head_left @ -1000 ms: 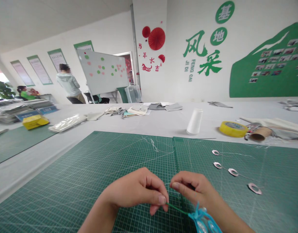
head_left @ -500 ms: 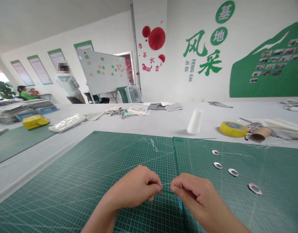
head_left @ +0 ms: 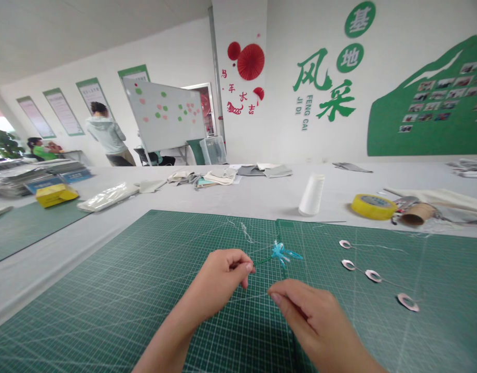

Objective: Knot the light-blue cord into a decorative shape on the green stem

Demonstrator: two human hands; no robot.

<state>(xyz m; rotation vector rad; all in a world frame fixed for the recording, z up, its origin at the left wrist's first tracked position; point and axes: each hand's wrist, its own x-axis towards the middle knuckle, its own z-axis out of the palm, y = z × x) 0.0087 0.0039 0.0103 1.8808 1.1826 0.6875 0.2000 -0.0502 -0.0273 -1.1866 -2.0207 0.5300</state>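
Note:
My left hand (head_left: 227, 273) is closed in a pinch on the green stem (head_left: 264, 260) of a small blue flower-like ornament (head_left: 279, 250). The ornament sticks out to the right, with shiny looped petals above the cutting mats. Lower and to the right, my right hand (head_left: 306, 311) is pinched too, thumb against forefinger. A faint pale thread (head_left: 258, 297) seems to run from its fingertips towards my left hand. Under both hands lie green gridded cutting mats (head_left: 145, 280). Several pale rings (head_left: 374, 276) with thin strands lie on the right mat.
Behind the mats stand a white thread cone (head_left: 312, 195), a yellow tape roll (head_left: 373, 206) and a cardboard tube (head_left: 417, 213). Loose thread (head_left: 246, 233) lies at the far mat edge. Fabric pieces (head_left: 221, 177), a yellow box (head_left: 56, 195) and two people (head_left: 108, 135) are farther back.
The blue ornament has come into view above the mats, its stem in my left hand. My left hand has risen slightly; my right hand has shifted a little left.

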